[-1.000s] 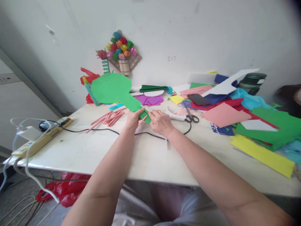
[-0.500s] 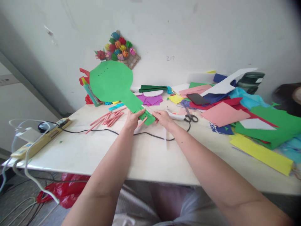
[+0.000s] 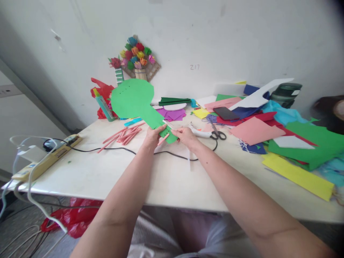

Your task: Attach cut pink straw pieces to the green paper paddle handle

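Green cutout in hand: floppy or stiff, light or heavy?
Probably stiff: the green cutout has the left hand and right hand only at its narrow end, yet its round end juts out without visible sagging. Likely light for its size, since it looks like a thin, flat sheet. It might bend where the round end narrows.

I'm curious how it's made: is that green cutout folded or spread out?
Spread out: the green cutout shows a broad, rounded end and a straight stem, with no crease visible across the rounded end.
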`<state>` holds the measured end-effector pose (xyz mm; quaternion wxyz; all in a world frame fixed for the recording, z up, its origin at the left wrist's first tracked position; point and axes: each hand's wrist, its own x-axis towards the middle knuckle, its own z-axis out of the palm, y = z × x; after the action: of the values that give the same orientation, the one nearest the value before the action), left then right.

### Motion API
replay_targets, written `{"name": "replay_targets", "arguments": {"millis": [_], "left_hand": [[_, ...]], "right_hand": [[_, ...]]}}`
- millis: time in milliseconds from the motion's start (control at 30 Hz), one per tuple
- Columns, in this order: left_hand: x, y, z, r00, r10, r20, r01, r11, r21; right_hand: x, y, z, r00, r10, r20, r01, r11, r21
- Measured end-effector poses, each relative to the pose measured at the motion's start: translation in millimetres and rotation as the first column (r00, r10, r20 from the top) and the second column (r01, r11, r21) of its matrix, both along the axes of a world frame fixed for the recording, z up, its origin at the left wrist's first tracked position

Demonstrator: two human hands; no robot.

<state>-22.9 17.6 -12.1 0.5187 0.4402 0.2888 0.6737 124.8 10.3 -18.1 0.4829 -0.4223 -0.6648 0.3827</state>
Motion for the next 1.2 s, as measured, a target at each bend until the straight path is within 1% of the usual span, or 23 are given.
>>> {"name": "replay_targets", "arguments": {"millis": [67,167,367,533,700,767,867,933,1000,1100,1200], "left_hand": [[1.4,0.1,0.7,1.000,0.002,0.024,-0.001,1.000,-0.011],[3.8,0.4,2.3,0.999,0.008,0.043,-0.007,0.999,-0.032],[6.5,1.4,3.2,0.999,0.019,0.049,-0.017,0.999,-0.051],[7.6,1.9,2.7,0.999,0.023,0.038,-0.019,0.996,-0.085],[7.8,1.2,4.0,0.997,0.032,0.065,-0.024,0.993,-0.113],[7.1,0.8,4.7,0.998,0.028,0.061,-0.021,0.994,-0.112],[5.5,0.3,5.0,0.999,0.009,0.036,-0.005,0.994,-0.105],[4.7,-0.5,5.0,1.000,-0.007,0.029,0.010,0.994,-0.109],[4.5,-1.5,4.9,0.999,-0.015,0.029,0.018,0.993,-0.121],[5.2,-2.7,4.5,0.999,-0.038,0.012,0.039,0.991,-0.128],[5.7,-2.1,3.1,0.997,-0.078,-0.012,0.075,0.989,-0.126]], "right_hand": [[-0.9,-0.3,0.9,1.000,-0.011,0.013,0.011,0.999,-0.032],[-1.8,-0.9,2.8,0.998,-0.068,0.017,0.067,0.998,0.008],[-2.7,-1.2,2.9,0.992,-0.115,0.058,0.113,0.993,0.046],[-3.0,-4.0,4.6,0.989,-0.120,0.083,0.115,0.991,0.069],[-5.4,-6.7,5.6,0.991,-0.107,0.077,0.099,0.990,0.102],[-6.0,-7.1,4.8,0.995,-0.080,0.062,0.076,0.994,0.073],[-5.4,-8.6,5.2,1.000,-0.020,-0.001,0.020,0.999,-0.046],[-4.4,-10.2,7.2,0.998,0.009,-0.067,-0.018,0.991,-0.133],[-3.4,-11.3,9.3,0.994,0.020,-0.107,-0.039,0.983,-0.180],[-2.5,-9.9,8.9,0.996,0.019,-0.089,-0.034,0.985,-0.169],[-1.7,-5.5,4.4,0.999,0.010,-0.034,-0.013,0.996,-0.087]]}}
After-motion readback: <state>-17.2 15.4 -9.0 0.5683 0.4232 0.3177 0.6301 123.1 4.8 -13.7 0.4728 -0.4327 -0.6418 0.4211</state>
